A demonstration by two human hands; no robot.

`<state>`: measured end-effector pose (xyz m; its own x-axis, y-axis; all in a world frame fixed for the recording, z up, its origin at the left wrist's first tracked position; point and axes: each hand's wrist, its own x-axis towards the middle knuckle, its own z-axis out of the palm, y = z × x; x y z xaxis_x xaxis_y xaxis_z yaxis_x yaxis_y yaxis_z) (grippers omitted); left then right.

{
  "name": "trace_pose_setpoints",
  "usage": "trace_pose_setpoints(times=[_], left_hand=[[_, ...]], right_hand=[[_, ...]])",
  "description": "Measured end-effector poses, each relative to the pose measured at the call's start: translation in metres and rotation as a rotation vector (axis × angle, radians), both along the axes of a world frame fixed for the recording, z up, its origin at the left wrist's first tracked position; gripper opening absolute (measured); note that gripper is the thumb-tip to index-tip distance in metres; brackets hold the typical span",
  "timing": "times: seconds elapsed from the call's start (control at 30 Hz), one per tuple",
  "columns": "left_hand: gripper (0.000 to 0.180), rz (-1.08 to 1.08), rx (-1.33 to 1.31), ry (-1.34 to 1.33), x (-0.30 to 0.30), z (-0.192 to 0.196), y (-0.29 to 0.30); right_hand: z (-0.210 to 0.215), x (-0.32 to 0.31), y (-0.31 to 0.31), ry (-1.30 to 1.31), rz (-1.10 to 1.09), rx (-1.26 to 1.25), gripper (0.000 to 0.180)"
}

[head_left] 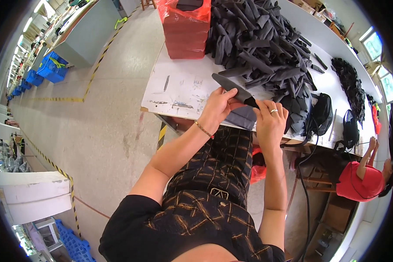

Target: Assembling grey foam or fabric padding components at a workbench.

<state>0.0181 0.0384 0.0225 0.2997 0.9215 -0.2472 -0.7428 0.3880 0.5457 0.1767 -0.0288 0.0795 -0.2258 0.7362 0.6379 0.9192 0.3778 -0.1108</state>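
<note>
A long dark grey piece of fabric with a rounded tip is stretched between my hands above the front edge of the white table. My left hand pinches it with the thumb on top. At its right end my right hand closes its fingers on the piece; the fingertips are partly hidden. Just under my hands, flat dark grey pieces lie at the table edge. Beyond them rises a big heap of similar dark pieces, loosely piled.
A red plastic bag filled with dark pieces stands at the table's far left. Black pouches and a cable lie to the right. A co-worker in a red shirt sits at far right. Blue crates stand across the floor.
</note>
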Motion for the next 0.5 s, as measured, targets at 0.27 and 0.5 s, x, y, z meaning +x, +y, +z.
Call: trace_pose_setpoints(times=[0.27,0.5], left_hand=[[0.044,0.200,0.339,0.109,0.009,0.020,-0.030],[0.030,0.055,0.370,-0.146,0.009,0.022,-0.030]], right_hand=[[-0.003,-0.016,-0.007,0.107,-0.005,0.058,0.041],[-0.001,-0.041,-0.019,0.285,0.079,-0.044,0.050]])
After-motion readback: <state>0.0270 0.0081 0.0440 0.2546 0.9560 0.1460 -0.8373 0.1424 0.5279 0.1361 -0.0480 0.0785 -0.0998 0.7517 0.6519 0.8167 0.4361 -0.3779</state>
